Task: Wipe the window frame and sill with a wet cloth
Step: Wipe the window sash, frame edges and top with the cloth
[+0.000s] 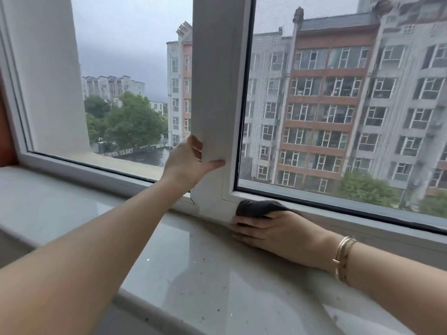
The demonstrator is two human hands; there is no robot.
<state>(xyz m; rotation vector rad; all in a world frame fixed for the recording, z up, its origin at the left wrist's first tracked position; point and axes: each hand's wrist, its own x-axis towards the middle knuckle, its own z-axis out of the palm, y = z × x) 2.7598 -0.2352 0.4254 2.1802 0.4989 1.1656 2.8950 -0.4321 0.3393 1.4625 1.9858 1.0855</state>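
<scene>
While the left hand (187, 163) grips the edge of the white upright window frame (215, 93), thumb laid flat across its face and fingers curled round its left side, the right hand (273, 232) presses a dark cloth (258, 207) into the corner where that upright meets the bottom rail. The right fingers curl over the cloth, which bunches up above the knuckles and touches both the frame and the sill (193, 274). Gold bracelets (343, 259) circle the right wrist. Both bare forearms reach forward over the pale, glossy stone sill, which is flecked with small dark specks. Left of the upright, clear glass shows trees and a wet street. Right of it, a mesh screen (338, 93) covers the pane, with tall apartment blocks beyond under a grey sky.
</scene>
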